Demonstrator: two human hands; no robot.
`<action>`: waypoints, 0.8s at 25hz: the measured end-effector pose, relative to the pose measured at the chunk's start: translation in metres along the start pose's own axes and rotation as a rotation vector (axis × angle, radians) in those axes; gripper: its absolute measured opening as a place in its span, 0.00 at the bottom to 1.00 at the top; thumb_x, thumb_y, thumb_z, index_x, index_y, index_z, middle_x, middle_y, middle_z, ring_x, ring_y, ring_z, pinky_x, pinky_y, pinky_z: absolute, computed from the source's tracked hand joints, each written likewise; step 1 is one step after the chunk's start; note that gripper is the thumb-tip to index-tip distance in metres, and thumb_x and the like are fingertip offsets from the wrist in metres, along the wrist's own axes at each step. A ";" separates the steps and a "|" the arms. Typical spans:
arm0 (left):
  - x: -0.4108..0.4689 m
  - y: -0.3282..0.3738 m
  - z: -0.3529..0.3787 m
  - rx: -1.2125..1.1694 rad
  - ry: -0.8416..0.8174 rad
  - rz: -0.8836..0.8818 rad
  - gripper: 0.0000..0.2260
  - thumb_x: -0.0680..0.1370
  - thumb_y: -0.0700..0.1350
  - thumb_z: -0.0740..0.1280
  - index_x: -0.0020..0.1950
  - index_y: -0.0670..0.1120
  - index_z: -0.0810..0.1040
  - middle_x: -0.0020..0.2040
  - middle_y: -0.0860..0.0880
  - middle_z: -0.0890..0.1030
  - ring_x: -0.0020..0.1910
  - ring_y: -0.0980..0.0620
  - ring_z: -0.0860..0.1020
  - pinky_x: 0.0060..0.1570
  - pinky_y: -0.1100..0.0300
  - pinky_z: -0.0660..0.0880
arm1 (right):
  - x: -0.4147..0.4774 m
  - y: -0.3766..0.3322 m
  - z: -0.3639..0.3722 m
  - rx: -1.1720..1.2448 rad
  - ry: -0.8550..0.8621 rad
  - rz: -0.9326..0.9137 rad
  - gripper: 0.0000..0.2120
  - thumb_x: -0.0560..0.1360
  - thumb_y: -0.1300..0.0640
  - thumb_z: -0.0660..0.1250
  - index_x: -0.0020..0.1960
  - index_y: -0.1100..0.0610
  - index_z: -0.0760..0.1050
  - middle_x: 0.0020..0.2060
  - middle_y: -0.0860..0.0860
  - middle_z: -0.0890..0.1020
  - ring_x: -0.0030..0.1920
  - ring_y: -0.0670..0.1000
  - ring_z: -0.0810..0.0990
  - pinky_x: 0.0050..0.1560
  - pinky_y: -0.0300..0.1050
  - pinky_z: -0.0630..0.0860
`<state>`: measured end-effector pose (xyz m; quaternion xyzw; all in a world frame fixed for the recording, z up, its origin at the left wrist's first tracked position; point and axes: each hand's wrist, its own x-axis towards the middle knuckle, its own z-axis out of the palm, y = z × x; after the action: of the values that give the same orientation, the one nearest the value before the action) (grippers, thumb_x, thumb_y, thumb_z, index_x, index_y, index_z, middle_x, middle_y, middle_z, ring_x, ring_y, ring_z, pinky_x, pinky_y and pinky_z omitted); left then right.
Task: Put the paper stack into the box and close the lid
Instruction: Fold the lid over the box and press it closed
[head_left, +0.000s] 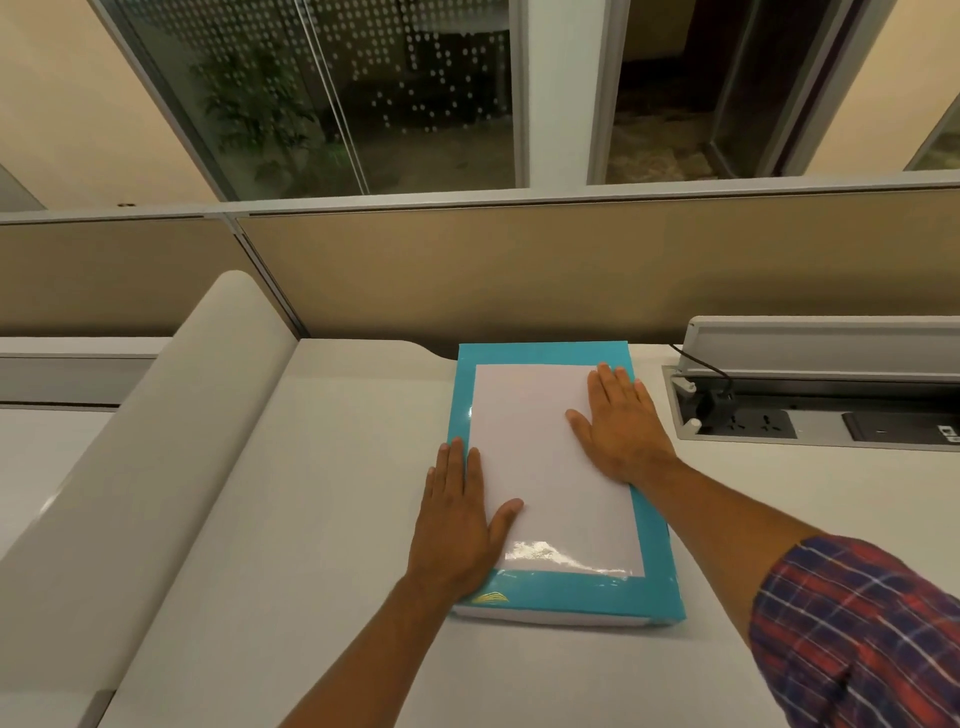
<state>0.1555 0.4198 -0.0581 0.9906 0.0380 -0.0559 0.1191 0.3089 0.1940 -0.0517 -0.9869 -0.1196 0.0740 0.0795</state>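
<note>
Lying flat on the white table (322, 519) is one teal box (657, 566), its lid down, with a clear window panel showing one white paper stack (540, 467) inside. Two hands press on top of it. The left hand (457, 525) rests palm down across the box's near left edge, fingers stretched out and together, thumb spread onto the window; its grip is flat and unclenched, clamped on nothing. The right hand (621, 423) lies palm down on the far right part of the window, fingers extended toward the far right corner, grip likewise spread flat with nothing held. One plaid sleeve (857, 634) covers the right upper arm.

The box's far edge sits just beside one tan partition panel (571, 270) at the back of the table. To the right, apart from the box, is one open cable tray (810, 405) with sockets and one black cable (701, 364). To the left, one rounded white divider (171, 441) rises beside the table, with a wide bare stretch between it and the box. Bare surface also spreads toward the near edge.
</note>
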 end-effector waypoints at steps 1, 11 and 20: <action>0.001 0.000 0.001 0.002 0.000 -0.003 0.45 0.77 0.75 0.38 0.86 0.48 0.40 0.87 0.48 0.39 0.86 0.47 0.40 0.83 0.52 0.42 | 0.001 0.000 0.000 -0.008 -0.003 0.000 0.37 0.84 0.37 0.44 0.84 0.58 0.44 0.85 0.55 0.47 0.85 0.56 0.43 0.84 0.55 0.43; -0.002 0.005 -0.007 0.086 0.028 0.011 0.51 0.71 0.75 0.28 0.86 0.45 0.43 0.87 0.44 0.42 0.87 0.43 0.43 0.84 0.46 0.44 | -0.052 -0.014 0.006 -0.034 -0.037 -0.021 0.39 0.83 0.35 0.43 0.84 0.59 0.42 0.85 0.56 0.44 0.84 0.57 0.42 0.84 0.56 0.42; -0.039 0.043 -0.011 0.225 0.050 0.014 0.39 0.83 0.67 0.49 0.86 0.42 0.51 0.87 0.40 0.52 0.86 0.38 0.51 0.82 0.43 0.44 | -0.153 0.002 0.002 -0.050 -0.022 -0.040 0.38 0.82 0.35 0.43 0.84 0.56 0.41 0.85 0.55 0.45 0.85 0.58 0.45 0.84 0.57 0.45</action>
<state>0.1215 0.3785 -0.0327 0.9990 0.0277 -0.0342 0.0067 0.1618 0.1544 -0.0349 -0.9851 -0.1419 0.0803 0.0550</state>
